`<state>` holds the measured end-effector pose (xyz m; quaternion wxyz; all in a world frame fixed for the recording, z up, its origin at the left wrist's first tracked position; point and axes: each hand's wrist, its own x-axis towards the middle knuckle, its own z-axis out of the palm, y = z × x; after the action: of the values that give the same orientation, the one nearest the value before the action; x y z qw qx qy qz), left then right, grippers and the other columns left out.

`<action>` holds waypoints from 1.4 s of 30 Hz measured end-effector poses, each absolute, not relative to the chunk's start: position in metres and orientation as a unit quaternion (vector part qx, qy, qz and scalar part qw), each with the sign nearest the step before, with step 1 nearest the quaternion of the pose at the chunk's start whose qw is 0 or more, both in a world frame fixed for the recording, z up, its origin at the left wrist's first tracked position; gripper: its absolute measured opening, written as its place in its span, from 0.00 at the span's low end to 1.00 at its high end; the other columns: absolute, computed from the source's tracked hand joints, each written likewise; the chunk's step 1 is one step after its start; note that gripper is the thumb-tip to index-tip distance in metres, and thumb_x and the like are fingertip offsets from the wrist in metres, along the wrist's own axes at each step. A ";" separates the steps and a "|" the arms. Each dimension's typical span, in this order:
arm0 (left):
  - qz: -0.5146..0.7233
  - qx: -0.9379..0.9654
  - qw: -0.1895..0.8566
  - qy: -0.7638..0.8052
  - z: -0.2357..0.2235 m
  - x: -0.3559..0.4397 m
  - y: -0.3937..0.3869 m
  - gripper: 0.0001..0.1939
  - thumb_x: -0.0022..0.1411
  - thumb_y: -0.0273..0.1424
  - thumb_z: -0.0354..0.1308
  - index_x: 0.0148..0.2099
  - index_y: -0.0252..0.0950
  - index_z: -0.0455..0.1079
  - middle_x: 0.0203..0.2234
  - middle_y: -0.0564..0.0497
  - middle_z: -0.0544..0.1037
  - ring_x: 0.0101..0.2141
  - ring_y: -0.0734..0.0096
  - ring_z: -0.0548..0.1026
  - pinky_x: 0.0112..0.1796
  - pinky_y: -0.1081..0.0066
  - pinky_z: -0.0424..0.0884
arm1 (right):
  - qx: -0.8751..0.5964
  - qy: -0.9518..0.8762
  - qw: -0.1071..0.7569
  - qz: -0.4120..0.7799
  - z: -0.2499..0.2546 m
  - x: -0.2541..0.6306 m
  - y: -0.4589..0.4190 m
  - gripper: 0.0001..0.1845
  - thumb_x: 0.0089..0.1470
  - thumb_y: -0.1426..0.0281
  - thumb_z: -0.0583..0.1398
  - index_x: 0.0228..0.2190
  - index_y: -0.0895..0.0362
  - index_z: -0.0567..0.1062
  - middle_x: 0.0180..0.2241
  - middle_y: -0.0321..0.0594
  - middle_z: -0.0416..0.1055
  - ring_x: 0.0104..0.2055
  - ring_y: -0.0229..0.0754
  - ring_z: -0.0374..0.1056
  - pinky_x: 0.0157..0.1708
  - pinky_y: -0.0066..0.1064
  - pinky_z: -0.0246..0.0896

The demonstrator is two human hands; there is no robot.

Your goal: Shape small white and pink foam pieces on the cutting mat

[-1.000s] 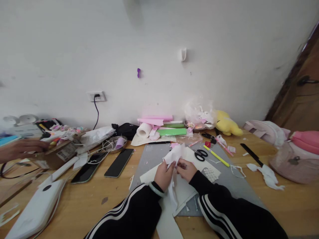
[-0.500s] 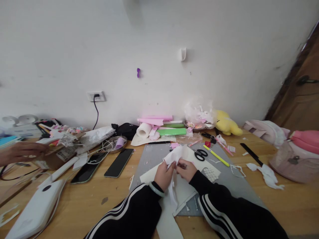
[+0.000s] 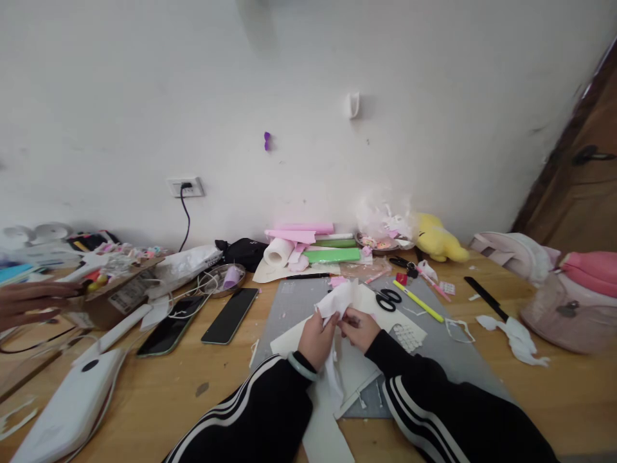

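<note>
Over the grey cutting mat [image 3: 448, 360], my left hand [image 3: 315, 337] and my right hand [image 3: 360, 328] meet at the middle of the view. Both are closed on a crumpled piece of white foam sheet [image 3: 338, 298], which sticks up above the fingers and trails down between my wrists. My right hand seems to pinch a thin dark tool against the sheet; I cannot make it out. A cream sheet [image 3: 354, 370] lies flat under my hands. Black scissors [image 3: 388, 299] rest just right of the foam.
Another person's hand [image 3: 26, 302] reaches in at the far left by a cardboard box [image 3: 113, 292]. Two phones [image 3: 230, 315] lie left of the mat. Rolls and pink and green sheets [image 3: 313, 247] line the wall. A yellow highlighter [image 3: 418, 301], yellow plush toy [image 3: 438, 241] and bags [image 3: 569, 302] sit right.
The other person's hand at the far left has drawn back leftward and lower. My own hands and the foam sheet have hardly moved.
</note>
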<state>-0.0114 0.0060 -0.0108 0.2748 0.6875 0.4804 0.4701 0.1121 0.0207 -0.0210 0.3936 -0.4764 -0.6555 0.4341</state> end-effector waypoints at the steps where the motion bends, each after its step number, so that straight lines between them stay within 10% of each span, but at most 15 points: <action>1: 0.471 0.687 0.274 0.481 -0.011 -0.012 0.006 0.13 0.57 0.32 0.47 0.40 0.31 0.67 0.33 0.44 0.76 0.35 0.64 0.72 0.39 0.67 0.65 | -0.480 -0.656 0.391 0.431 -0.020 0.112 0.020 0.05 0.41 0.71 0.52 0.18 0.57 0.62 0.14 0.30 0.58 0.15 0.31 0.55 0.15 0.23 0.49; 42: 0.490 0.672 0.283 0.477 -0.007 -0.011 0.003 0.14 0.58 0.33 0.47 0.42 0.32 0.65 0.36 0.44 0.75 0.40 0.64 0.71 0.40 0.68 0.64 | -0.554 -0.718 0.343 0.246 -0.003 0.123 0.016 0.05 0.40 0.74 0.52 0.17 0.57 0.61 0.15 0.31 0.58 0.20 0.33 0.55 0.23 0.25 0.50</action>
<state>-0.0108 0.0032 -0.0069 0.2832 0.6723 0.4767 0.4904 0.1229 0.0164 -0.0034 0.3427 -0.5544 -0.7175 0.2457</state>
